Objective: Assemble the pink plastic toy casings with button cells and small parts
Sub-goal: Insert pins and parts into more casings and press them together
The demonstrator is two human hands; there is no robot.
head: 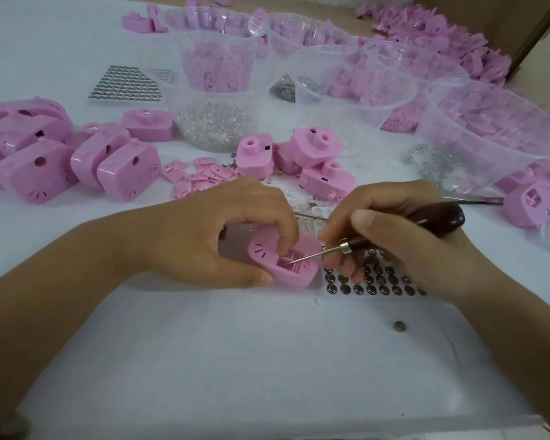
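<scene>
My left hand (223, 230) grips a pink toy casing (286, 271) on the white table, thumb at its near edge and fingers curled over the top into its open compartment. My right hand (404, 236) holds an awl with a dark wooden handle (438, 219); its thin metal tip (302, 258) points into the casing's compartment. A sheet of button cells (375, 282) lies under my right hand, partly hidden. One loose button cell (400, 326) sits on the table nearer to me.
Assembled pink casings (77, 160) are piled at the left and more casings (311, 157) stand behind my hands. Small pink covers (197, 176) lie scattered. Clear plastic bowls (216, 100) of parts fill the back; another button-cell sheet (126, 84) lies far left.
</scene>
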